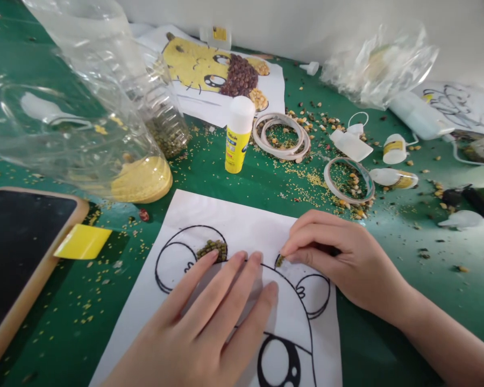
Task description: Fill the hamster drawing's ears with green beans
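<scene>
A white sheet (193, 207) with a black cartoon outline lies on the green table. My left hand (210, 317) rests flat on it, fingers spread, its fingertips close to a patch of green beans (218, 250) glued inside the left ear. At the right ear, the thumb and fingers of my right hand (331, 247) are pinched together on the outline. A few green beans (280, 260) show just under these fingertips; whatever the pinch holds is too small to make out.
A yellow glue stick (239, 137) stands behind the sheet. Tape rolls (282, 137), small white bottles (395, 149) and scattered seeds lie right of it. Clear plastic containers (141, 177) and a phone (20, 258) are left. A decorated drawing (201, 64) lies at the back.
</scene>
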`<action>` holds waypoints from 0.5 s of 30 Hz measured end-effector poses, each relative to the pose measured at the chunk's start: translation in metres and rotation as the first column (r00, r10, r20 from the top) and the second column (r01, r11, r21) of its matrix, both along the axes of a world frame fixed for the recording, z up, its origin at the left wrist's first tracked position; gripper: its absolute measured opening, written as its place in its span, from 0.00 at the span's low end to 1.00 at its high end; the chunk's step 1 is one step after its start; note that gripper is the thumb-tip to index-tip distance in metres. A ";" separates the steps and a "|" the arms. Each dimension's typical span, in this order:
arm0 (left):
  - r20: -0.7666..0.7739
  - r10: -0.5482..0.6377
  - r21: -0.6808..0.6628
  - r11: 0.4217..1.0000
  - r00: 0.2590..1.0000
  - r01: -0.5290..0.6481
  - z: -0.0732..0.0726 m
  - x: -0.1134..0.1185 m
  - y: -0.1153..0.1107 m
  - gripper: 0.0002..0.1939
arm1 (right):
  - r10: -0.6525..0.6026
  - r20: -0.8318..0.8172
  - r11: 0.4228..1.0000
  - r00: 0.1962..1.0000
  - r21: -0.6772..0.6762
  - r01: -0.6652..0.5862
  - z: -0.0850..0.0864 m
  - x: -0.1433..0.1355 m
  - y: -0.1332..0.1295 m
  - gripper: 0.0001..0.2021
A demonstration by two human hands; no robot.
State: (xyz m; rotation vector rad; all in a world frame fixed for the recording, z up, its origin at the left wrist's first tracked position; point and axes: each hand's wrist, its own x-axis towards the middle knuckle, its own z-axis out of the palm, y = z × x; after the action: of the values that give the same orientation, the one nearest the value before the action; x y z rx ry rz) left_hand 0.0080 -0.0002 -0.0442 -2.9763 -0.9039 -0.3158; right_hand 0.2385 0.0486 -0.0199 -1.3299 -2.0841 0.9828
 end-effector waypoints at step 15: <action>-0.027 -0.005 -0.008 1.000 1.000 0.005 0.002 0.000 -0.001 0.29 | -0.033 0.006 0.999 0.999 -0.029 0.033 0.000 -0.002 -0.002 0.05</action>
State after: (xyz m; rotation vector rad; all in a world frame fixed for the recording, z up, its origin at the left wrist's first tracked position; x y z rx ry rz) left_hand 0.0081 -0.0008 -0.0417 -2.9829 -0.8970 -0.2720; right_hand 0.2363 0.0467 -0.0194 -1.3787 -2.0531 1.0006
